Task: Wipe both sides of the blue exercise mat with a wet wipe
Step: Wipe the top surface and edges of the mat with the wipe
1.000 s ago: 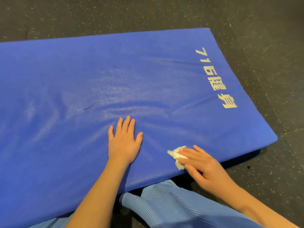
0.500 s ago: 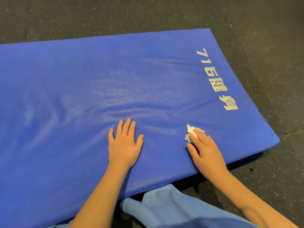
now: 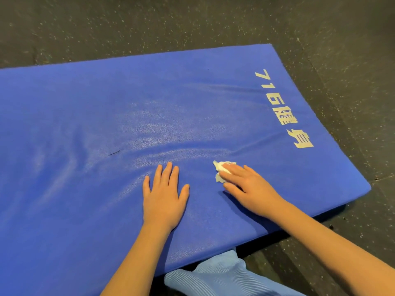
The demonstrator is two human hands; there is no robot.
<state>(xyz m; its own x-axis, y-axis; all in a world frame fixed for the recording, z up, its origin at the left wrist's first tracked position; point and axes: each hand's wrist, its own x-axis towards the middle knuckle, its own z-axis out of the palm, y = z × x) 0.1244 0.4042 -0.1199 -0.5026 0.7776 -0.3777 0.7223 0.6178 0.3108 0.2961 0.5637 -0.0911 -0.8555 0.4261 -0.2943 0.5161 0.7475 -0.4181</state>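
Presently I note the left hand (image 3: 163,195) spread flat, gripping nothing, evidently pinning the mat (image 3: 102,107) to the floor (image 3: 352,60). Right hand (image 3: 250,189), fingers nearly straight, presses the wipe (image 3: 221,167) onto the mat's near-right area.

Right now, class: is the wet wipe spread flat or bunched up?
Bunched up: the wet wipe shows as a crumpled wad pressed under the right hand.

The right hand (image 3: 252,189) has swept the wet wipe (image 3: 222,169) up the mat (image 3: 85,107), then leftward.
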